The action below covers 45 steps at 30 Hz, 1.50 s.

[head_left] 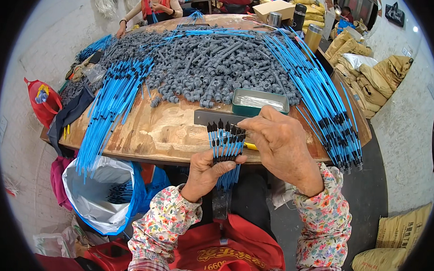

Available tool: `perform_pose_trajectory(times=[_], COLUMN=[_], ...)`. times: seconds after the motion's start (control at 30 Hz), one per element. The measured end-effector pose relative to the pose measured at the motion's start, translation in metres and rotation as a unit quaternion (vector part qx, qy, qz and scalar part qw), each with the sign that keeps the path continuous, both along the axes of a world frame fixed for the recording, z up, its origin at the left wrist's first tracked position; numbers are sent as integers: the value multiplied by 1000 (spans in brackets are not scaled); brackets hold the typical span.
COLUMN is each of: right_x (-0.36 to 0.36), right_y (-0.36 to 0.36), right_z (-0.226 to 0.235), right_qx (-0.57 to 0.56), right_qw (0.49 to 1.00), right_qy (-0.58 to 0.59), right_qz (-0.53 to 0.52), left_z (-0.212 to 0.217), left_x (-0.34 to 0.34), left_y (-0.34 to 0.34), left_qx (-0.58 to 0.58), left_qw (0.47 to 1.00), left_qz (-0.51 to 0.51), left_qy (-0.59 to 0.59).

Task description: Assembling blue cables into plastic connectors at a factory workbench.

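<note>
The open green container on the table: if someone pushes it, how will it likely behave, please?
The green container would probably slide rather than tip, as it looks low and wide. The thin pale pieces inside might spill if it tilts, since no lid covers them.

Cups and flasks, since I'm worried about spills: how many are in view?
3: a silver cup in front of the cardboard box, a black flask right of the cup, and a gold flask further right, nearer the camera. Others may be hidden behind the box.
</note>
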State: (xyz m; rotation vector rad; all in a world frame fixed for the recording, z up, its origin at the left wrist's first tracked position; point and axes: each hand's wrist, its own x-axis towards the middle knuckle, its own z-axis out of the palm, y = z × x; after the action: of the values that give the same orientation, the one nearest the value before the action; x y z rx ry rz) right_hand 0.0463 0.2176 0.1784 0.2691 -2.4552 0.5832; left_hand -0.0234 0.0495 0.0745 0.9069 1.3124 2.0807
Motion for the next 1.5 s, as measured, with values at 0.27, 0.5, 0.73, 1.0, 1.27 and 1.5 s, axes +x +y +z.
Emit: perform_pose_trajectory(times=[0.27, 0.5, 0.73, 1.0, 1.27, 1.5], right_x=[-5, -6, -12, -12, -23, -27], right_y=[0, 1, 5, -2, -3, -7], right_z=[-10, -9, -11, -8, -24, -27], right_qx=[-80, -96, -118, -85, -187, -204], right_qw=[997, 995, 991, 995, 978, 975], right_qy=[6, 8, 18, 12, -1, 44], right_qz=[10, 16, 53, 42, 91, 78], left_z=[1, -1, -1, -3, -1, 2], left_x=[-1, -1, -2, -5, -6, -5], left_y=[0, -1, -1, -3, -4, -3], left_qx=[4, 0, -2, 4, -7, 1], left_qw=[1000, 1000, 1000, 1000, 1000, 1000], left_qz=[2, -2, -2, -3, -7, -15], left_qy=[11, 5, -2, 9, 24, 2])
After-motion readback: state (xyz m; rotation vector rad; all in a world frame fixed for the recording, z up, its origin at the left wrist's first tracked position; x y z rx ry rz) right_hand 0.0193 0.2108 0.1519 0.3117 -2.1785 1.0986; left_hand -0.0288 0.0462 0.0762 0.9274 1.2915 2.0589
